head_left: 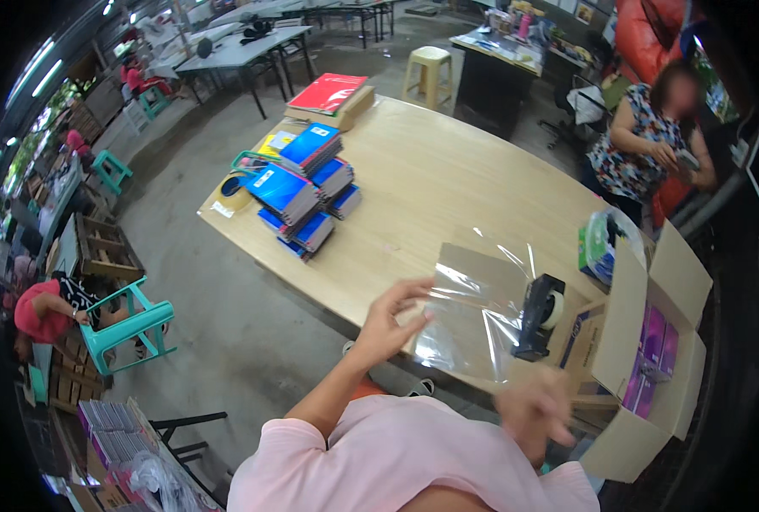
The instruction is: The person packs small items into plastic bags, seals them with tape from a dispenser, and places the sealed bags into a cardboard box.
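Note:
My left hand (388, 324) is at the left edge of a clear plastic sleeve (473, 328) near the table's front edge. Its thumb and fingers are apart, the fingertips against or just beside the film. Under the glossy plastic shows a flat brown cardboard piece (473, 269). My right hand (535, 405) is smeared by motion in front of the table edge, near the open carton; its fingers cannot be made out. Between the sleeve and the carton stands a black tape dispenser (533, 320) with a roll of clear tape (553, 310).
Blue notebooks (286, 192) are stacked on the table's left side, with a red book pile (328, 94) behind. An open carton (610, 341) holding purple boxes (652, 341) stands at right, beside a green-lidded tub (601, 243). Another person (644, 141) is beyond the far right corner.

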{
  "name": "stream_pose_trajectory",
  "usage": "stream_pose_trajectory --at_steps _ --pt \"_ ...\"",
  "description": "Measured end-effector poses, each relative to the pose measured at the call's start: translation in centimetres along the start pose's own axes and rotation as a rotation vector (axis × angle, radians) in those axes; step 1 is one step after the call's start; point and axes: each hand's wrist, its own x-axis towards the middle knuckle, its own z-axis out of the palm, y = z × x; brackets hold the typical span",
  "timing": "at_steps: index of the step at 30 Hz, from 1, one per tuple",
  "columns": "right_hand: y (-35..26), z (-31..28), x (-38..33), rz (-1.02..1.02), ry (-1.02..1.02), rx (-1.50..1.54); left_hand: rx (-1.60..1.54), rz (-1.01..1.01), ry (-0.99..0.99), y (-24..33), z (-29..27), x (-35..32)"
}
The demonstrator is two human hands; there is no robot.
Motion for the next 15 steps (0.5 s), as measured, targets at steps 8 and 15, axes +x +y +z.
stream_pose_trajectory --at_steps 8,15 --pt "18.1 -4.0 23.6 0.354 0.412 -0.141 0.197 0.014 1.056 -8.2 -25.9 10.9" --pt "27.6 -7.1 39.8 0.63 0.818 -0.143 -0.002 -0.421 0.567 -9.4 -34.5 15.5"
